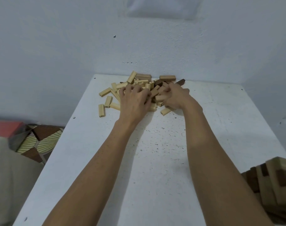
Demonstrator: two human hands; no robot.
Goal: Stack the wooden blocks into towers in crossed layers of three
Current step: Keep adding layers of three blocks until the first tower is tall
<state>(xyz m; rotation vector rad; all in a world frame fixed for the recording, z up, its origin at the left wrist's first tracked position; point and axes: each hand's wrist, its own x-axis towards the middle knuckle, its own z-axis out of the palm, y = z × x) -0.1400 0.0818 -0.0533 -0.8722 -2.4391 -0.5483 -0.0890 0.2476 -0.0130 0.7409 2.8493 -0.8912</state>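
Observation:
A loose pile of wooden blocks (139, 82), pale and dark brown, lies at the far end of the white table (155, 152) against the wall. My left hand (134, 101) lies over the left part of the pile with its fingers curled into the blocks. My right hand (175, 97) reaches into the right part, fingers curled round blocks there. Which blocks each hand holds is hidden by the fingers. A built tower of blocks (276, 185) stands at the near right edge, blurred and cut off by the frame.
Single pale blocks (101, 110) lie scattered left of the pile. A patterned cushion (39, 141) and a red item (7, 128) sit below the table's left edge. The wall stands right behind the pile.

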